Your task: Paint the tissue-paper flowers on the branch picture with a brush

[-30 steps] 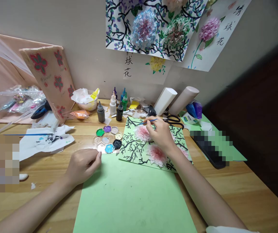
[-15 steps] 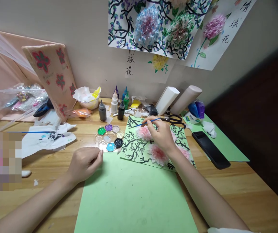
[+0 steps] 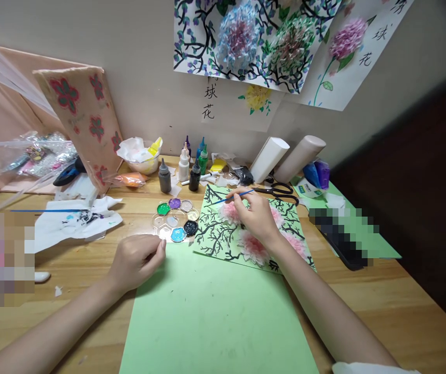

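Note:
My right hand (image 3: 257,217) pinches a thin blue paintbrush (image 3: 223,200), its tip at the upper left part of a green picture (image 3: 208,246). Black painted branches and several fluffy pink flowers (image 3: 254,245) cover that picture; my hand hides part of it. Curled into a loose fist, my left hand (image 3: 139,262) rests at the left edge of a large plain green sheet (image 3: 218,311). Just beyond it lies a clear palette (image 3: 163,232), its wells holding green, purple, blue, black and pale paint.
Several paint bottles (image 3: 184,167) stand by the wall, near a paper-filled bowl (image 3: 145,164). Scissors (image 3: 281,192), white rolls (image 3: 270,158) and a partly blurred dark phone (image 3: 334,241) lie right. At left, another brush (image 3: 47,211) crosses a stained tissue (image 3: 75,228).
The brush and my right hand have shifted very slightly over the upper left of the picture. My left hand keeps its place.

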### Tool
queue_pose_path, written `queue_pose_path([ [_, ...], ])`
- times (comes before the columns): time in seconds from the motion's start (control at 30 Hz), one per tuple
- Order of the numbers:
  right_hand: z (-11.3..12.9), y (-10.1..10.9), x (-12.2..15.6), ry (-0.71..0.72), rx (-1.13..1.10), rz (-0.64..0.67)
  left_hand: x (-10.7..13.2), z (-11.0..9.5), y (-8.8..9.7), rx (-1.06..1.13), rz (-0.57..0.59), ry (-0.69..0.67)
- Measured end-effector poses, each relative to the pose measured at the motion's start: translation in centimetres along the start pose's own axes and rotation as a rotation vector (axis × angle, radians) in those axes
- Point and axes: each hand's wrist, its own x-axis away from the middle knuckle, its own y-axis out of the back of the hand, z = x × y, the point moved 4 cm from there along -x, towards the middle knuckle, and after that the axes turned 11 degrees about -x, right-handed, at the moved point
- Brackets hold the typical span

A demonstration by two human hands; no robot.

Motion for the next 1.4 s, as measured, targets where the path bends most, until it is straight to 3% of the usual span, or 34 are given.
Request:
queue_pose_path([
  [1.4,-1.5,1.3,-0.6,0.049,0.136,-0.052,-0.1,-0.1,0.1,-0.006,-0.004,-0.006],
])
